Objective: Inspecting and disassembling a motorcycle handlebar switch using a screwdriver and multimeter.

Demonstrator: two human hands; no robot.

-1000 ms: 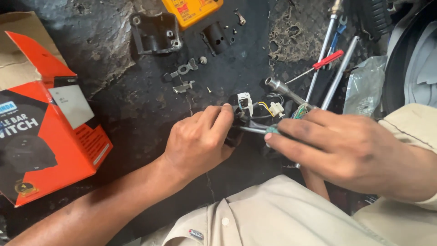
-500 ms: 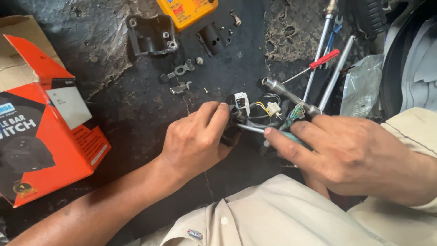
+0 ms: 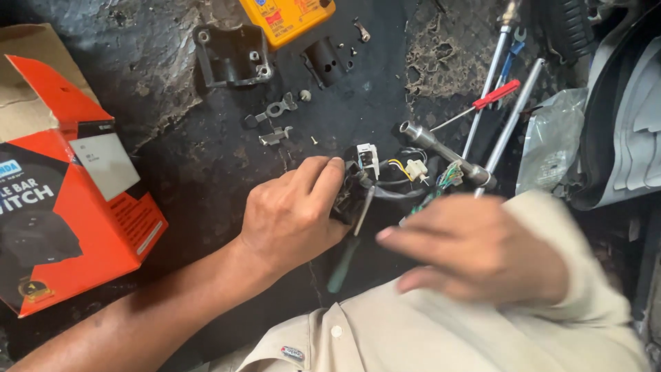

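My left hand (image 3: 292, 217) pinches the small black plastic switch housing (image 3: 348, 196) on the grimy black floor (image 3: 206, 172); my blurry right hand (image 3: 475, 251) hovers loose beside a green-handled screwdriver (image 3: 346, 258). Orange cardboard box (image 3: 62, 207) sits far left.

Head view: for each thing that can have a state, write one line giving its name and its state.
Orange box: open, flap up.
Black switch part: held in left hand, wires attached.
Green-handled screwdriver: leaning against the switch part, no hand gripping it.
Right hand: blurred, holding nothing visible.
Red-handled screwdriver: lying loose.
Socket wrench: lying loose.
Black housing: detached, lying apart.
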